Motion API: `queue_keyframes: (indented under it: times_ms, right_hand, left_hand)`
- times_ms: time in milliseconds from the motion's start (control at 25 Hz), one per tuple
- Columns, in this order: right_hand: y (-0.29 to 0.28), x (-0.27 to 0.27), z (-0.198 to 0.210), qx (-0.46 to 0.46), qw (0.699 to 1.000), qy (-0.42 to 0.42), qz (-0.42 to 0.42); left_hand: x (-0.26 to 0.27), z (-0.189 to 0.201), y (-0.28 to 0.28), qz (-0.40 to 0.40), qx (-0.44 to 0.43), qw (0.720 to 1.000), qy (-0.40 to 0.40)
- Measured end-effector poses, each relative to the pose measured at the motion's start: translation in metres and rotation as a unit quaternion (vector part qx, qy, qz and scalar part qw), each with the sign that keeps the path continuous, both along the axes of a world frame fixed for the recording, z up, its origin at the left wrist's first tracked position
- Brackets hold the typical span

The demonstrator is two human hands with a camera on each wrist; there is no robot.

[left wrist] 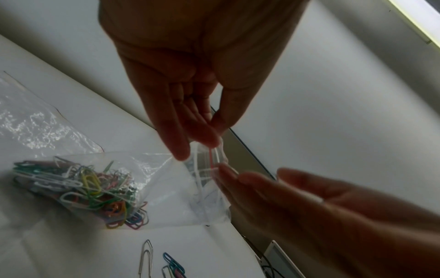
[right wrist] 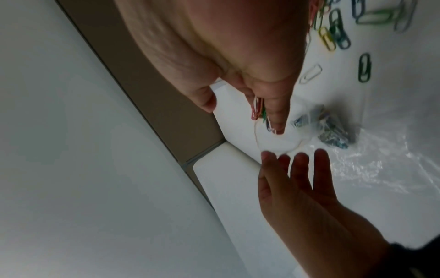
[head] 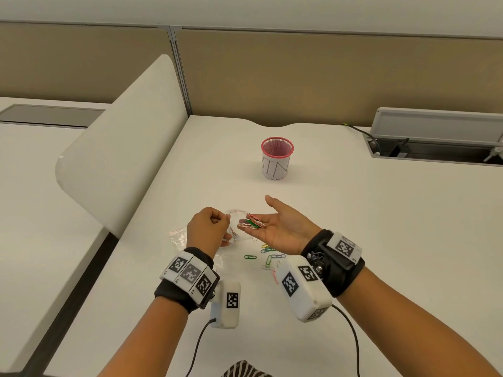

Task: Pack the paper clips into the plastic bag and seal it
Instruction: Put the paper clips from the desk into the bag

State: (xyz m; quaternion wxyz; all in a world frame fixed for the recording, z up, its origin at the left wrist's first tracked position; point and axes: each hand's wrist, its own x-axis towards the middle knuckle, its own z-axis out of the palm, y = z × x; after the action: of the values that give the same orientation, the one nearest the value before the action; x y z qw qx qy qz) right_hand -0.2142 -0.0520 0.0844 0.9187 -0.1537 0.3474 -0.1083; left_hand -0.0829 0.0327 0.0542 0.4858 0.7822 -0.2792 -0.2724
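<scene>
A clear plastic bag (head: 236, 230) is held up over the white desk (head: 353, 227), with a heap of coloured paper clips (left wrist: 78, 191) inside it. My left hand (head: 221, 222) pinches the bag's rim (left wrist: 209, 156) between thumb and fingers and holds the mouth apart. Just to the right, my right hand (head: 262, 219) lies palm up with straight fingers at the mouth. A small bunch of red, green and white clips (head: 251, 221) rests on those fingers. More loose clips (head: 268, 255) lie on the desk under the right hand.
A second, empty clear bag (head: 178, 237) lies flat to the left of my left hand. A pink mesh cup (head: 277, 159) marked BIN stands farther back. A white rounded divider (head: 122, 137) borders the desk on the left, and a cable tray (head: 435, 137) sits back right.
</scene>
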Motion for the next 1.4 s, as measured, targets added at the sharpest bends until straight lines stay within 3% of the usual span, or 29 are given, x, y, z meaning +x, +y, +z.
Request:
queue_keyframes:
  times_ms: [400,560,600,640,760,800,920,1080,1280,1400]
  right_hand:
    - [-0.007,0.008,0.013,-0.182,0.974,0.068,0.113]
    - [-0.024,-0.011,-0.001,-0.299,0.939,0.125,0.116]
    - [-0.03,-0.015,-0.008,-0.355,0.91,0.175,0.124]
    - [-0.037,-0.02,-0.018,-0.428,0.857,0.245,0.152]
    - [-0.054,-0.032,-0.05,-0.601,0.589,0.442,0.312]
    - [-0.057,-0.034,-0.059,-0.61,0.54,0.474,0.335]
    - [-0.055,-0.026,-0.071,-0.62,0.503,0.485,0.357]
    - [-0.044,-0.001,-0.076,-0.66,0.459,0.43,0.41]
    - [-0.02,0.017,-0.079,-0.697,0.452,0.334,0.445]
    - [-0.01,0.017,-0.08,-0.723,0.426,0.306,0.45]
  left_hand:
    - [0.004,0.002,0.003,0.008,-0.004,1.0,0.004]
    - [0.007,0.002,0.005,0.017,-0.007,1.0,0.012]
    - [0.008,0.003,0.006,0.019,-0.011,1.0,0.014]
    - [0.009,0.003,0.006,0.021,-0.014,1.0,0.015]
    - [0.014,0.004,0.007,0.03,-0.023,0.999,0.008]
    - [0.016,0.004,0.008,0.034,-0.027,0.999,0.007]
    - [0.021,0.003,0.01,0.042,-0.029,0.999,0.007]
    - [0.021,0.003,0.011,0.042,-0.019,0.999,0.004]
    - [0.021,0.002,0.011,0.043,-0.021,0.999,0.008]
    - [0.021,0.001,0.011,0.04,-0.018,0.999,0.004]
